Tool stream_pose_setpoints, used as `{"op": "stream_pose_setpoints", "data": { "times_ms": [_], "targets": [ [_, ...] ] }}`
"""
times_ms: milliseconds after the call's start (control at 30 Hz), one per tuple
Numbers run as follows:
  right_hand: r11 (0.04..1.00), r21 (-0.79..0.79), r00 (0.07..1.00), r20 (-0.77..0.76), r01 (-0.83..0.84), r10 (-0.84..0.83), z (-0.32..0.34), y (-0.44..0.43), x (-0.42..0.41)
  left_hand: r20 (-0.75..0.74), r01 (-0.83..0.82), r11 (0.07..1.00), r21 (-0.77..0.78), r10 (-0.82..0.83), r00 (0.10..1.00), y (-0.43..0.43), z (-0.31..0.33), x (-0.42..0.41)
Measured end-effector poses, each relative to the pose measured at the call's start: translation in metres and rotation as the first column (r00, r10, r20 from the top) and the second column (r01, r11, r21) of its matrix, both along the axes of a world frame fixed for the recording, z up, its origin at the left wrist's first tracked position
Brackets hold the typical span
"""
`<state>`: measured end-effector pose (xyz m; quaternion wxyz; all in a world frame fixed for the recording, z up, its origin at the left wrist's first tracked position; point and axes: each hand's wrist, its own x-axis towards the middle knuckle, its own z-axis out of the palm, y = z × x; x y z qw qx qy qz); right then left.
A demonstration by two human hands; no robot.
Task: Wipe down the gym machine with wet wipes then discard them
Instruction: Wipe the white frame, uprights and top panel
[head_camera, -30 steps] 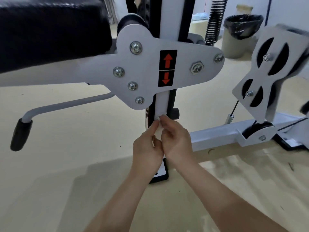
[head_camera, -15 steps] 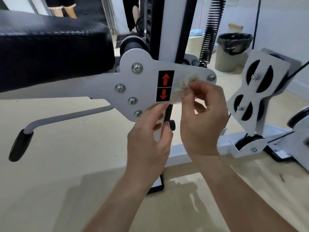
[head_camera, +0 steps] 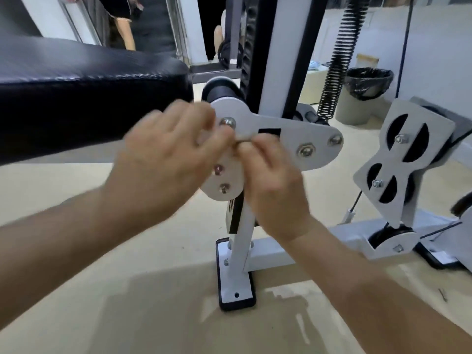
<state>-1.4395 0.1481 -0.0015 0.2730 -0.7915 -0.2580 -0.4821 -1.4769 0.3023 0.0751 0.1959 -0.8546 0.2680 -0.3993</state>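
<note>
The gym machine has a grey bolted bracket plate (head_camera: 304, 134) on a white upright post (head_camera: 275, 47), with a black padded bench (head_camera: 76, 93) to the left. In front of the plate my right hand (head_camera: 273, 182) pinches a small crumpled wet wipe (head_camera: 244, 139) at its fingertips. My left hand (head_camera: 166, 159), blurred by motion, meets it from the left, and its thumb and forefinger close on the same wipe. Both hands cover the plate's arrow label and some of its bolts.
A bin lined with a black bag (head_camera: 367, 83) stands on the floor at the back right. A coil spring (head_camera: 334, 60), a grey pulley plate (head_camera: 408, 154) and the machine's floor rail (head_camera: 319, 241) lie to the right. A person's legs (head_camera: 125, 29) show behind the bench.
Both hands rose from the lower post to the bracket plate. My right hand carried the wipe left across the plate, and my left hand came up to join it.
</note>
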Motion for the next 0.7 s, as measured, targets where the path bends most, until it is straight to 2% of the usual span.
{"op": "stream_pose_setpoints", "data": {
  "times_ms": [33,100,167,267,400,467,567,633,700],
  "targets": [
    [0.997,-0.045,0.998,-0.028,-0.066,0.065,0.000,0.012,0.000,-0.008,0.010,1.000,0.001,-0.010,1.000,0.006,0.006,0.000],
    [0.987,-0.120,0.993,-0.064,-0.111,0.104,0.005,0.009,0.002,-0.038,0.013,0.995,0.096,-0.009,0.999,0.018,0.009,-0.002],
    [0.998,-0.070,1.000,0.018,-0.007,0.008,0.007,-0.014,0.004,-0.059,0.026,0.988,0.154,-0.017,0.998,0.027,0.006,-0.006],
    [0.997,0.034,0.993,0.094,0.067,-0.070,0.015,-0.017,0.004,-0.088,0.056,0.994,0.097,-0.047,0.995,0.031,0.001,-0.010],
    [0.983,-0.173,0.988,0.131,-0.059,0.082,0.003,0.011,0.006,-0.136,0.041,0.998,-0.054,-0.048,0.990,0.025,-0.005,-0.010],
    [0.976,-0.217,0.995,0.084,-0.034,0.053,-0.004,-0.014,0.007,-0.133,0.025,0.997,-0.069,-0.034,0.991,0.026,-0.006,-0.011],
    [0.998,-0.043,0.997,0.067,0.036,-0.033,0.005,-0.038,0.002,-0.104,0.006,0.998,-0.060,-0.012,0.995,0.026,-0.008,-0.011],
    [0.998,0.067,0.995,0.095,0.009,-0.016,0.029,-0.024,0.006,-0.101,0.010,0.999,-0.048,-0.014,0.995,0.025,-0.008,-0.011],
    [0.995,0.049,0.986,0.148,-0.084,0.076,0.055,-0.002,0.010,-0.116,0.027,0.997,-0.075,-0.036,0.993,0.026,-0.005,-0.012]
  ]
}}
